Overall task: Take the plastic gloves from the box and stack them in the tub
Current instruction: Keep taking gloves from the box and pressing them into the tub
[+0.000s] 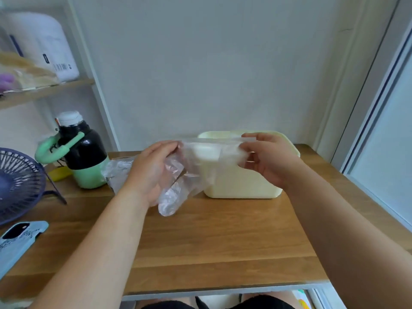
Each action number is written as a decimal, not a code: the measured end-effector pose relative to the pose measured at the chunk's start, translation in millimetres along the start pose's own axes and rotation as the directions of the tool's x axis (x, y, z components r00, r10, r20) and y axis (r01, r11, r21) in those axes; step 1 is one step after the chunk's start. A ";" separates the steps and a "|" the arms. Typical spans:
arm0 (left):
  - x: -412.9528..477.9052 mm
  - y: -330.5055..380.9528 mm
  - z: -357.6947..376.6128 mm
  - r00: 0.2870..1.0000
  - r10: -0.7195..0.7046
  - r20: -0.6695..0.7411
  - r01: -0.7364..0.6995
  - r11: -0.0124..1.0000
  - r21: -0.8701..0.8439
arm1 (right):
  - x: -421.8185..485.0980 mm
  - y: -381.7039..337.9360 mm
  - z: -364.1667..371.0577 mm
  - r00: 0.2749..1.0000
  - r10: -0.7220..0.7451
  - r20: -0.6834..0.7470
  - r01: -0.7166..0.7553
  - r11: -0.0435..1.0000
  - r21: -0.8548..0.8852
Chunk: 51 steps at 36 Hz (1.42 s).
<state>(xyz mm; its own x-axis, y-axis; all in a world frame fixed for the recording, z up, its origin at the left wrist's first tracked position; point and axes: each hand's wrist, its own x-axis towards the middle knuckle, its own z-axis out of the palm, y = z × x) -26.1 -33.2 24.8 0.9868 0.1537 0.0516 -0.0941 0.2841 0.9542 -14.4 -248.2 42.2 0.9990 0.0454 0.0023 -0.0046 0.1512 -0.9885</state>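
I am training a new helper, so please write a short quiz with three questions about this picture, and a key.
1. True or false: the left hand and the right hand both pinch the clear plastic glove.
2. The pale yellow tub stands on: A) the wooden table; B) a shelf; C) the floor.
3. Fill in: the black and green bottle has a ___ cap.

Key: 1 true; 2 A; 3 white.
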 end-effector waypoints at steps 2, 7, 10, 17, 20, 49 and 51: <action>15.5 8.1 4.4 1.000 -0.008 0.017 0.007 0.998 0.055 | 7.4 -10.2 -4.5 0.999 -0.017 -0.030 0.017 1.000 -0.008; 56.3 16.9 25.1 0.997 0.047 -0.065 -0.031 0.972 0.232 | 28.4 -32.8 -17.9 0.994 0.019 -0.111 -0.026 0.998 -0.064; 80.9 15.2 43.9 0.990 0.105 -0.093 -0.061 0.921 0.384 | 44.4 -40.9 -28.7 0.984 0.094 -0.149 -0.108 0.990 -0.086; 98.9 -3.5 69.3 0.834 0.550 -0.041 -0.216 0.394 0.893 | 82.0 -33.4 -56.4 0.953 0.260 -0.159 -0.286 0.942 -0.177; 93.6 -7.0 78.5 0.669 0.635 0.385 -0.593 0.144 0.792 | 94.7 -25.4 -66.3 0.930 0.330 -0.160 -0.358 0.911 -0.206; 131.1 -24.5 107.9 0.823 -0.289 0.489 -0.561 -0.271 0.782 | 124.4 -11.9 -84.8 0.992 0.000 -0.129 -0.118 0.416 -0.902; 128.5 -24.4 105.6 0.813 -0.256 0.523 -0.579 -0.260 0.773 | 123.9 -12.7 -83.7 0.992 -0.086 -0.092 -0.060 0.322 -0.945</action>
<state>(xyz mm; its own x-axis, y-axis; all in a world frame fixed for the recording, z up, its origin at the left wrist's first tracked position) 116.9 -120.3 39.3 0.8954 -0.4428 -0.0477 -0.4449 -0.8942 -0.0505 113.2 -327.1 42.4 0.9955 -0.0592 0.0738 -0.0185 -0.8869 -0.4616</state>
